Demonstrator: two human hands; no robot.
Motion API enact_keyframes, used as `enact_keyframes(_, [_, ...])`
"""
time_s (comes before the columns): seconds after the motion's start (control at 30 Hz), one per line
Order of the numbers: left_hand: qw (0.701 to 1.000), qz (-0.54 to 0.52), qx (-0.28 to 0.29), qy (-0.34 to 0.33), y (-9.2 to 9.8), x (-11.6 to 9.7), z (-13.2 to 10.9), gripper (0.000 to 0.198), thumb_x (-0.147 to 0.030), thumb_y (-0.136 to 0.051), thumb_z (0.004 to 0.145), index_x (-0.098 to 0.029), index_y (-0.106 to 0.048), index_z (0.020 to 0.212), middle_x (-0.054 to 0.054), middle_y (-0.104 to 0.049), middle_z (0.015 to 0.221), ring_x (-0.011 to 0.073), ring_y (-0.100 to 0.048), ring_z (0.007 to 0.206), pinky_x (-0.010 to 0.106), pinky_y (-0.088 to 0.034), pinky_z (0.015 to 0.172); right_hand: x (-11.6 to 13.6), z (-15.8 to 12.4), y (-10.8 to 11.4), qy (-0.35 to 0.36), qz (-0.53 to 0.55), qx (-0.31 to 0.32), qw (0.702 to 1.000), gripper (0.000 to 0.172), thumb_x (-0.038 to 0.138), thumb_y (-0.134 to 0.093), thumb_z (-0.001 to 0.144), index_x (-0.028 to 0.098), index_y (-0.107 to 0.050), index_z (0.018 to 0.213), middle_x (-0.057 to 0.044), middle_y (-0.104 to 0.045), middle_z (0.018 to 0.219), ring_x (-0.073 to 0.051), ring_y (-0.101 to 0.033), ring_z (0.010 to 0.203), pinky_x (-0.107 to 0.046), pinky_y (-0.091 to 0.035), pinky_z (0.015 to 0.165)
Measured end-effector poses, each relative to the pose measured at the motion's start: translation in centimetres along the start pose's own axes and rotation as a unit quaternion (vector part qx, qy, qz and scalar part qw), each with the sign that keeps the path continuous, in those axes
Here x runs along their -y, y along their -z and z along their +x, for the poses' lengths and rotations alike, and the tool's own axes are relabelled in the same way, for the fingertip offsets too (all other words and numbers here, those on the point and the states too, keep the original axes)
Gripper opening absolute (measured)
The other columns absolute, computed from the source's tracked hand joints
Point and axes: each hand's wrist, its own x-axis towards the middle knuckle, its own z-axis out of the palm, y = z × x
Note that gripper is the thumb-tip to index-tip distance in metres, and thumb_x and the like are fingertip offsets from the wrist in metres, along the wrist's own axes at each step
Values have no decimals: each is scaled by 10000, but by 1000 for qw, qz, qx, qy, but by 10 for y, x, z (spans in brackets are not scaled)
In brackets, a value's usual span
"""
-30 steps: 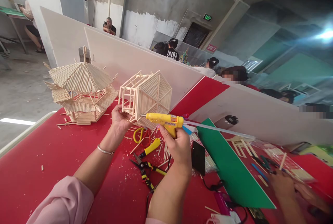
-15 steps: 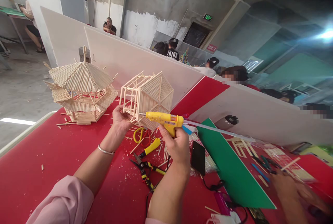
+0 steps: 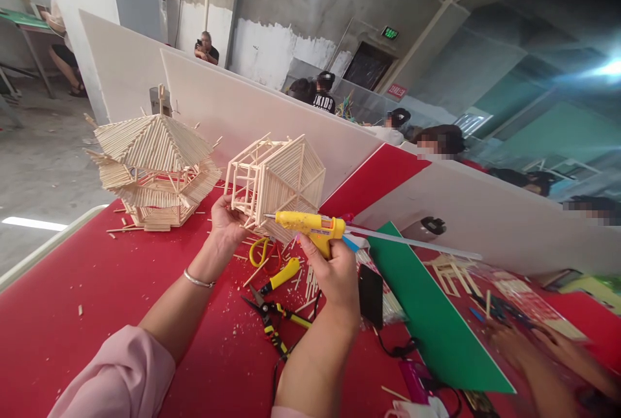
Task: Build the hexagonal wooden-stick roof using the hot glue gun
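My left hand (image 3: 228, 220) is closed on the lower left side of a six-sided model frame (image 3: 291, 182) made of thin wooden sticks, held tilted above the table. Sticks fill its hexagonal face in radiating panels. In my right hand (image 3: 334, 269) is a yellow hot glue gun (image 3: 310, 225), with a long pale glue stick (image 3: 412, 240) jutting from its back. Its nozzle points left, at the lower edge of the model; I cannot tell whether it touches. A finished-looking stick pavilion (image 3: 158, 172) with tiered roofs stands to the left.
Below my hands lie black-and-yellow pruning shears (image 3: 266, 314), a yellow-handled tool (image 3: 284, 275), scissors (image 3: 259, 253) and stick scraps. A phone (image 3: 370, 295) and green board (image 3: 436, 321) are to the right. Another person's hands (image 3: 524, 347) work beyond. White partitions (image 3: 218, 107) line the back.
My hands, the model and the glue gun stay nearly in place, with the view shifted slightly. The other person's hands at the right have moved left, with a stick now upright there.
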Motion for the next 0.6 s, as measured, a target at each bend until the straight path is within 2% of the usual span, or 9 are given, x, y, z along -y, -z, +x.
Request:
enact_keyframes(0.23, [1000, -9, -13, -8, -2, 3, -3, 159, -58, -506, 633, -196, -427, 637, -31, -507, 490, 112, -494, 367, 214, -467, 433, -5, 0, 2, -10, -19, 11, 1000, 468, 584, -742, 792, 129, -725, 897, -59, -690, 754, -184, -605, 660, -281, -499, 608])
enact_keyframes(0.43, [1000, 9, -23, -8, -4, 3, -3, 135, -75, -512, 645, -194, -451, 658, -20, -538, 513, 121, -520, 386, 227, -485, 450, 0, 0, 4, -2, -31, 16, 999, 483, 608, -712, 805, 133, -715, 899, -47, -680, 715, -162, -567, 583, -276, -481, 568])
enact_keyframes(0.6, [1000, 11, -27, -7, -4, 4, -5, 143, -75, -513, 648, -199, -442, 657, -20, -526, 508, 127, -519, 385, 231, -485, 440, 3, 0, 5, 4, -27, 16, 999, 484, 597, -711, 811, 135, -728, 956, -82, -733, 818, -203, -641, 695, -285, -515, 633])
